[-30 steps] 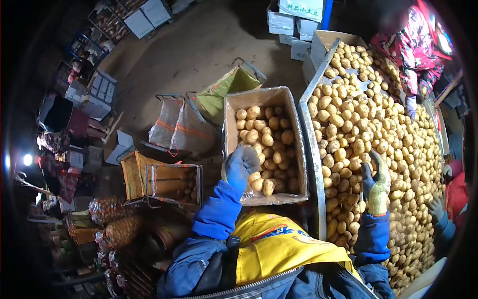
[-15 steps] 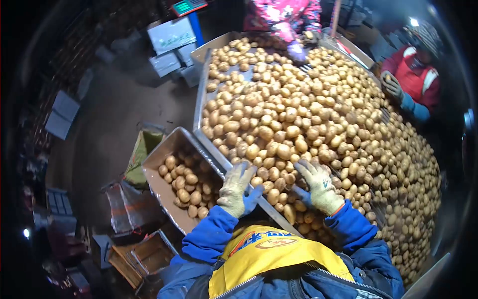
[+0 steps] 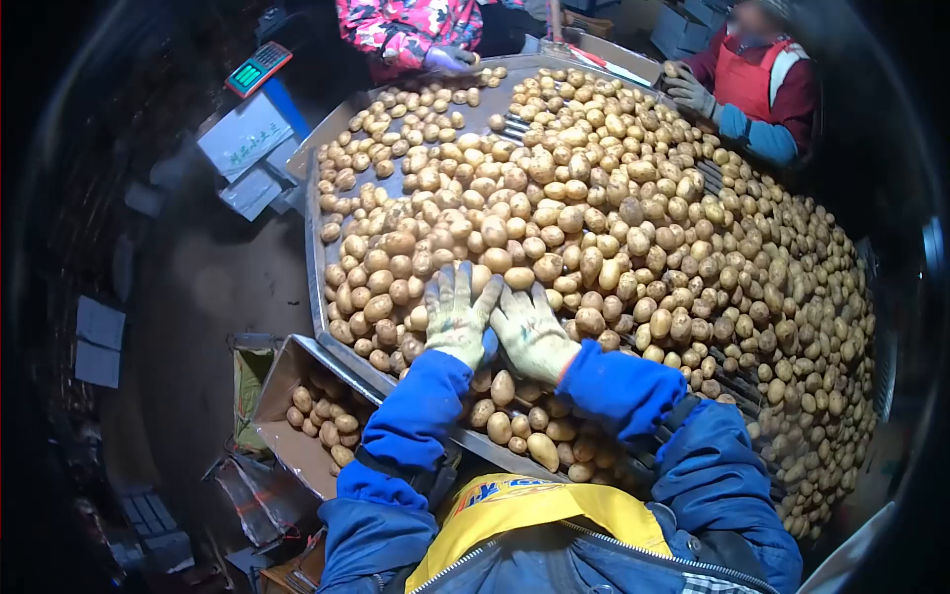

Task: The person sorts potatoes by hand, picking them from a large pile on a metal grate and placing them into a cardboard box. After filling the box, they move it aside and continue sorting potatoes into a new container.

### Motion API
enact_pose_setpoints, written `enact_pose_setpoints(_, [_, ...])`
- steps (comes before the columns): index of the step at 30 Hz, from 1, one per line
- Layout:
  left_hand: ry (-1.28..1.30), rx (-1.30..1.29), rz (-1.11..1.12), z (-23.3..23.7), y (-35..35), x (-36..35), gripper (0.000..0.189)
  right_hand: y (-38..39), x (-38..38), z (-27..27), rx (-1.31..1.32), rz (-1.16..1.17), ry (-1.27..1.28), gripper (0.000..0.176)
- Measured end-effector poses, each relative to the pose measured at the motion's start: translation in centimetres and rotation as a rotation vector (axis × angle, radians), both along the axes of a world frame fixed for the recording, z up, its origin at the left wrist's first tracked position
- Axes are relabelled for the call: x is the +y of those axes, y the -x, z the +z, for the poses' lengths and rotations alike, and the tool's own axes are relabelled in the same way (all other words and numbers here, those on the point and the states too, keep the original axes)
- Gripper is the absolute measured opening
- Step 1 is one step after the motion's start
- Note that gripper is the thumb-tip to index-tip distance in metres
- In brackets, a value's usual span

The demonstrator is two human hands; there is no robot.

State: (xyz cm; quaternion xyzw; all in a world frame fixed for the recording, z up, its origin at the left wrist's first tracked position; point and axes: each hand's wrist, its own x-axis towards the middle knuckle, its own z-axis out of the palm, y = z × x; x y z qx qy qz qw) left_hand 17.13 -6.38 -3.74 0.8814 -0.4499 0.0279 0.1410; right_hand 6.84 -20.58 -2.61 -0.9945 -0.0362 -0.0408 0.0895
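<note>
A wide heap of potatoes (image 3: 591, 265) covers the metal sorting table (image 3: 317, 259) in front of me. My left hand (image 3: 457, 319), in a pale glove with dark fingertips, lies palm down on the potatoes, fingers stretched forward. Close beside it, my right hand (image 3: 534, 335) rests on the heap in a matching glove, its fingers also extended and angled toward the left. Neither hand is wrapped round a potato; what lies beneath the palms is hidden. Several loose potatoes sit between my forearms and the near table edge.
A cardboard box (image 3: 274, 428) partly filled with potatoes adjoins the table's left edge. Cartons (image 3: 247, 139) and a scale with a lit display (image 3: 258, 67) stand beyond. Across the table are a person in a pink patterned jacket (image 3: 411, 30) and another in a red apron (image 3: 747, 79).
Both hands have moved forward onto the heap and closer together; my left hand has left the table's edge. The view has shifted, and the person in pink now appears farther left.
</note>
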Motion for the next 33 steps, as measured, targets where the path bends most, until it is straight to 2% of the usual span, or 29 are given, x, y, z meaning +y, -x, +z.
enact_pose_setpoints(1, [0.019,-0.057,-0.003,-0.2,-1.1,-0.9,0.074,-0.8,-0.7,1.5,0.047,-0.013,-0.052,0.056])
enact_pose_setpoints(2, [-0.014,-0.085,0.009,-0.4,-2.1,-1.7,0.072,-1.8,-1.5,0.5,0.016,-0.014,-0.091,0.054])
enact_pose_setpoints(3, [-0.061,-0.021,0.035,0.6,-2.6,-2.5,0.072,-2.7,-2.1,0.6,-0.018,-0.012,-0.126,0.053])
enact_pose_setpoints(5, [-0.084,-0.014,0.047,1.1,-3.1,-3.2,0.072,-3.1,-2.8,2.3,0.099,0.01,-0.113,0.042])
enact_pose_setpoints(7, [-0.088,0.05,-0.004,2.1,-3.0,-2.6,0.069,-2.3,-3.0,0.8,0.006,-0.001,-0.153,0.042])
enact_pose_setpoints(8, [-0.057,0.099,-0.051,2.5,-2.8,-1.6,0.067,-1.3,-3.4,3.6,0.144,0.053,-0.202,0.05])
enact_pose_setpoints(9, [-0.024,0.148,-0.099,3.1,-2.4,-0.7,0.064,-0.3,-4.2,3.8,0.029,0.089,-0.358,0.049])
enact_pose_setpoints(11, [0.234,0.105,-0.079,4.8,0.3,1.1,0.043,1.1,-6.7,9.2,0.187,-0.018,-0.548,0.044])
enact_pose_setpoints(12, [0.277,0.077,-0.067,6.1,1.6,2.2,0.038,0.9,-9.0,8.9,0.012,-0.091,-0.438,0.043])
enact_pose_setpoints(13, [0.319,0.09,-0.066,6.8,2.6,3.6,0.039,0.5,-11.8,8.2,-0.157,-0.165,-0.327,0.042])
enact_pose_setpoints(15, [0.407,0.028,0.091,6.0,4.4,6.2,0.041,-0.5,-18.6,7.0,-0.232,-0.514,-0.477,0.048])
enact_pose_setpoints(17, [0.33,-0.027,0.247,3.4,4.7,8.7,0.051,-0.8,-25.2,4.8,-0.206,-0.765,-0.229,0.055])
enact_pose_setpoints(18, [0.33,-0.028,0.247,2.2,4.7,9.3,0.051,-1.5,-25.6,4.6,-0.208,-0.765,-0.23,0.055])
enact_pose_setpoints(20, [0.123,0.054,0.367,0.7,4.8,9.8,0.064,-2.4,-26.1,4.6,0.214,-0.777,-0.225,0.066])
enact_pose_setpoints(21, [0.079,0.061,0.388,0.9,4.9,9.5,0.07,-2.1,-24.6,4.2,0.218,-0.779,-0.009,0.07])
enact_pose_setpoints(24, [0.113,0.08,0.395,0.3,4.8,9.9,0.071,-1.2,-22.0,4.8,0.187,-0.643,-0.056,0.068])
enact_pose_setpoints(25, [0.092,0.081,0.404,0.5,4.9,9.7,0.071,-0.9,-21.0,5.3,0.175,-0.582,0.03,0.064])
enact_pose_setpoints(27, [0.068,0.088,0.4,1.0,5.0,9.3,0.07,-0.5,-18.3,6.6,0.075,-0.474,-0.16,0.061])
enact_pose_setpoints(29, [0.058,0.086,0.401,1.7,5.0,9.1,0.068,-0.4,-16.6,6.2,-0.024,-0.275,-0.218,0.059])
enact_pose_setpoints(30, [0.055,0.094,0.405,1.7,5.0,9.1,0.067,-1.3,-14.7,9.7,0.302,-0.299,-0.072,0.061])
enact_pose_setpoints(31, [0.055,0.093,0.407,1.8,5.0,9.1,0.067,-0.9,-14.3,9.4,0.142,-0.093,0.037,0.055])
enact_pose_setpoints(33, [0.066,0.092,0.399,1.8,5.0,9.1,0.067,-1.5,-14.4,11.5,0.377,-0.111,-0.126,0.049])
